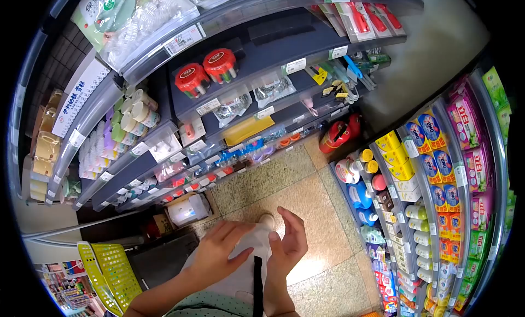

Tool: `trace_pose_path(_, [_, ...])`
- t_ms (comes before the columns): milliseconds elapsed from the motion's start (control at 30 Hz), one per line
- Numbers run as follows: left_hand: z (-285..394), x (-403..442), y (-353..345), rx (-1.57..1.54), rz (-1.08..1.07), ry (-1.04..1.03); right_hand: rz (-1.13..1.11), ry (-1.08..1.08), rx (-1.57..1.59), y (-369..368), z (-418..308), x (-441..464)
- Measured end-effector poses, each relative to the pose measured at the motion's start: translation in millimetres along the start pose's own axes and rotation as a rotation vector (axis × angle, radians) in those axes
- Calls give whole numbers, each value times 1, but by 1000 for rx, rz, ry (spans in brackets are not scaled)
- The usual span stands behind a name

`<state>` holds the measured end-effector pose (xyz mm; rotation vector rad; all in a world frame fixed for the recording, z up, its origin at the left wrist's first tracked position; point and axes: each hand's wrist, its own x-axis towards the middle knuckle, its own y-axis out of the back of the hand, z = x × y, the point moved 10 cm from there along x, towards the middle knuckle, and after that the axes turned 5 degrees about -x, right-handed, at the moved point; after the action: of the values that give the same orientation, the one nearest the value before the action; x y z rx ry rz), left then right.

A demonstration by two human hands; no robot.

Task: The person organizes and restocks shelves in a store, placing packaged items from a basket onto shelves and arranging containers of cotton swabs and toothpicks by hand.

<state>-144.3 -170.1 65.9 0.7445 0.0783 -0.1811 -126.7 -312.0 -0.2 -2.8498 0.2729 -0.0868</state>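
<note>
My left hand (217, 250) is held in front of my body, fingers stretched and thumb apart, with nothing in it. To its right, my right hand (287, 241) is raised with bent fingers and the thumb apart from them, also holding nothing. A small gap separates the two hands, and neither touches the shelves. Below them are my light-coloured trousers (232, 279) and a black strap (258, 284). Ahead on the dark shelf stand two red-lidded tubs (192, 79) of small coloured items. A yellow packet (249, 130) lies on a lower shelf.
Shelves of cups (145, 115) and packets curve along the left. At the right, a rack (432, 169) holds detergent packs and bottles. Red fire extinguishers (334, 136) stand in the far corner. A yellow-green basket (112, 279) is at lower left, and tiled floor (322, 229) lies between the shelves.
</note>
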Motion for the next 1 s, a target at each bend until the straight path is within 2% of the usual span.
trace_pose_path(1000, [5,-8,-18,78,-33,-31,8,-41,2,8,6,-13])
